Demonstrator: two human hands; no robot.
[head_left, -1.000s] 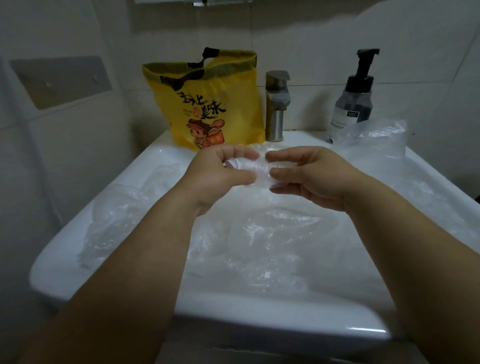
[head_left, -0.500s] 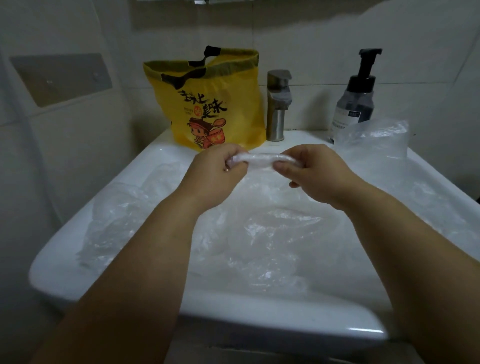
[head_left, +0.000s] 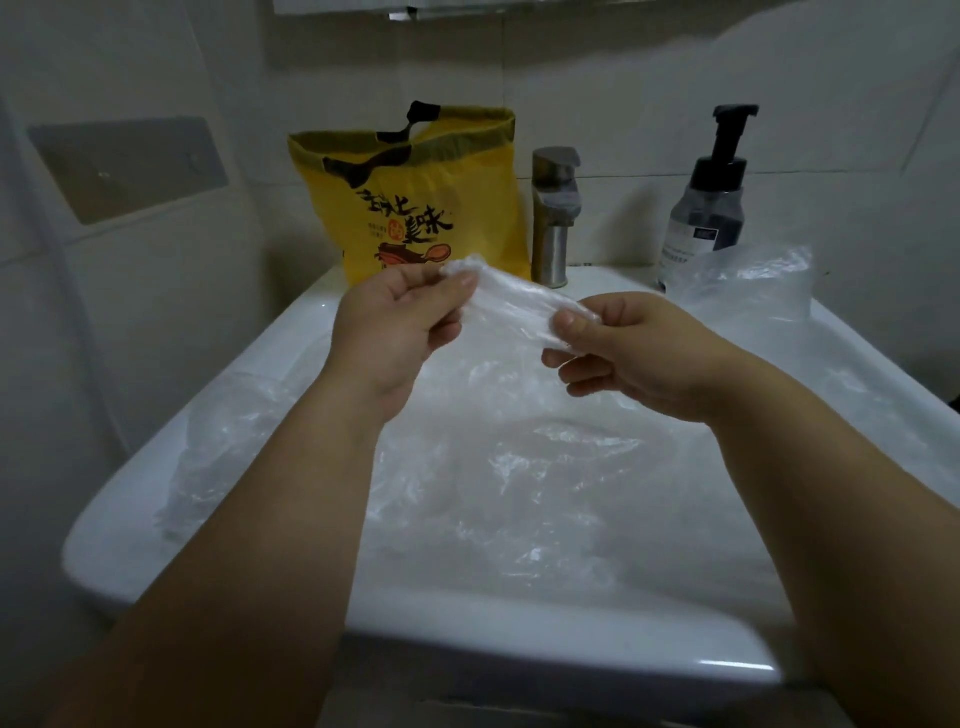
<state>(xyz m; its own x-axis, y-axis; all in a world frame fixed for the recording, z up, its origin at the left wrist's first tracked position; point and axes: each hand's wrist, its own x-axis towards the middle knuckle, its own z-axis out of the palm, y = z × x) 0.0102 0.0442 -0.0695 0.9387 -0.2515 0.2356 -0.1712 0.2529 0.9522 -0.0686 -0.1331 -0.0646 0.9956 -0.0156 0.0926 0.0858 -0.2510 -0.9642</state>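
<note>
both hands are raised over a white washbasin (head_left: 467, 639), with a rolled-up strip of clear plastic film (head_left: 511, 304) stretched between them. the left hand (head_left: 395, 322) pinches the strip's left end, its thumb and forefinger closed on the bunched plastic, while the other fingers curl loosely below. the right hand (head_left: 634, 353) grips the right end between its thumb and curled fingers. the strip runs from upper left to lower right, in the air above the back half of the basin and just in front of the tap.

loose clear plastic bags (head_left: 519, 467) lie crumpled across the bowl of the basin and spill over its left rim. another crumpled clear bag (head_left: 753, 280) sits on the right rear corner, touching the base of a pump bottle (head_left: 711, 202) with a black head. a steel tap (head_left: 553, 218) stands at the middle of the back edge. just left of it stands a yellow drawstring bag (head_left: 415, 197), upright, with black printing and a cartoon figure. a grey rectangular plate (head_left: 130, 166) is fixed to the tiled wall on the left.
</note>
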